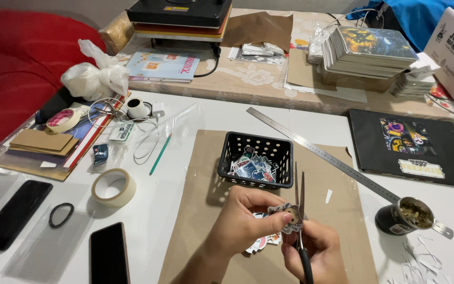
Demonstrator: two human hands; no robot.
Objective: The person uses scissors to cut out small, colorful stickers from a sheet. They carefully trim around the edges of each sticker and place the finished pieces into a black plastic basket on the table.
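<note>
Right hand [313,247] fingers gripping scissors [300,221]; left hand [248,218] fingers pinching sticker [285,216]; black basket [257,159] beyond.

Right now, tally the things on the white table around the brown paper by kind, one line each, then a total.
Tape rolls: 2
Black phones: 2
Black baskets: 1
Metal rulers: 1
Scissors, in the right hand: 1
Black mugs: 1
Black hair ties: 1
Green pencils: 1
Total: 10
The left hand holds a sticker, not counted.
</note>
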